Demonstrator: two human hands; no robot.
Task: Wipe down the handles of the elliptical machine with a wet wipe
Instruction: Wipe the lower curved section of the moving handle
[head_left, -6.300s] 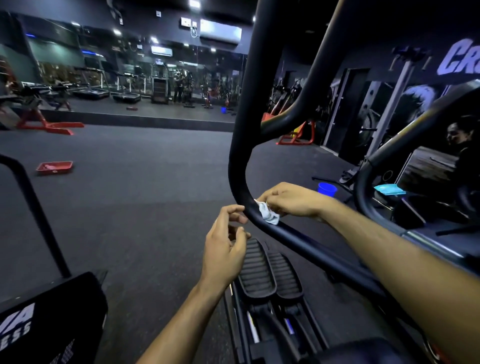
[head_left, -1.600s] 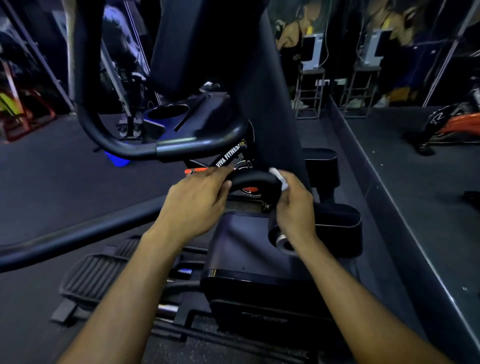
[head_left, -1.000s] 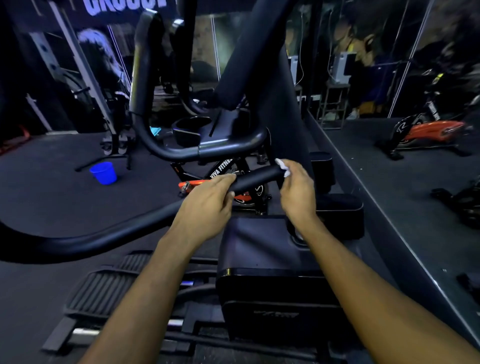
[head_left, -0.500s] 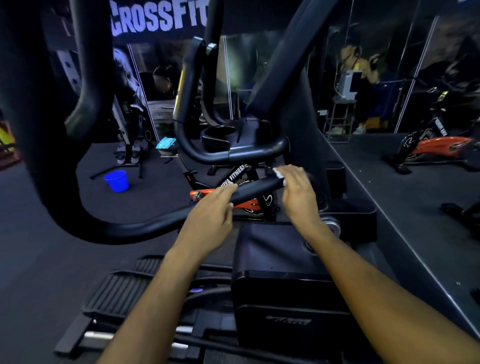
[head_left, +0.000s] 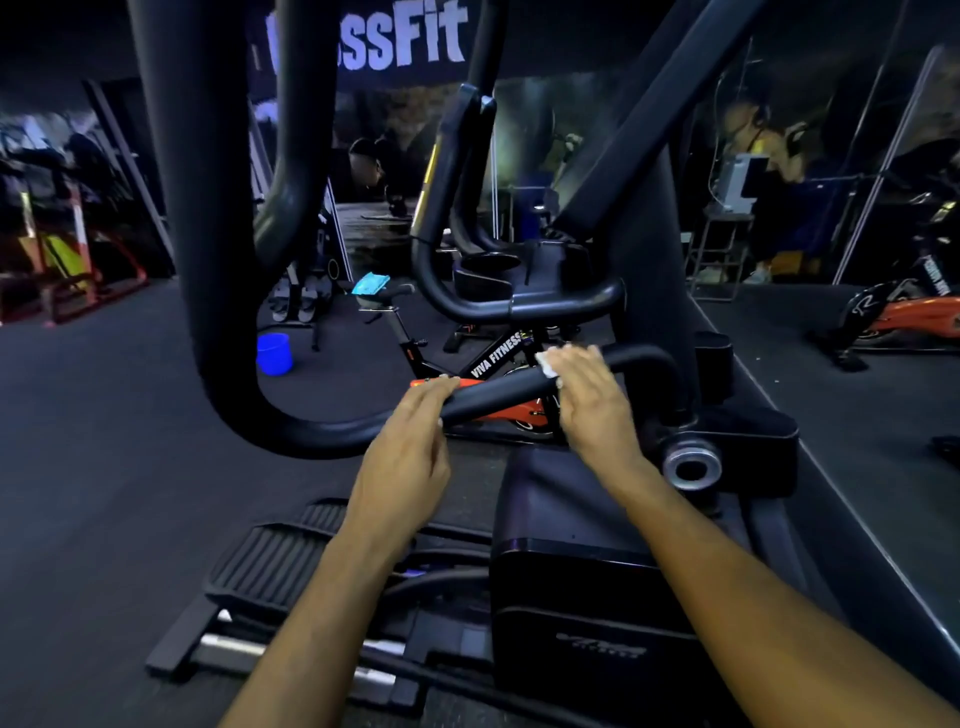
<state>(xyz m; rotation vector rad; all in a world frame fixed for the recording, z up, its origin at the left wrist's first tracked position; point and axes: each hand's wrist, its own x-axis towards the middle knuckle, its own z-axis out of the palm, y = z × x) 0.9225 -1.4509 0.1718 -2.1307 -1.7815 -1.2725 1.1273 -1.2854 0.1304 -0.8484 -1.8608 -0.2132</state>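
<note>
Seen from above and behind, both bare forearms reaching to the low black handle (head_left: 498, 397) of an elliptical machine (head_left: 597, 571) on a dark gym floor. Right hand (head_left: 589, 402) laid over the bar, fingers close together and curved across its top, pressing a crumpled white wet wipe (head_left: 546, 368) against the handle; only a small white edge of the wipe showing at the fingertips. Left hand (head_left: 410, 452) just beside it along the same bar, fingers together and nearly straight, tips resting on the handle's upper side, thumb hidden beneath. Handle sweeping left into a thick curved tube, then rising out of view; a second U-shaped bar (head_left: 519, 306) with a cup-holder console above and behind. Ribbed black pedals (head_left: 270, 566) below the left forearm. Beyond the bars, a spin bike (head_left: 493, 364) lettered "VIVA FITNESS" with orange trim, a pale blue packet (head_left: 370, 284) lying on its seat, and a blue cup (head_left: 274, 353) on the floor nearby. White "CrossFit" lettering (head_left: 374, 39) partly visible on the far wall.
</note>
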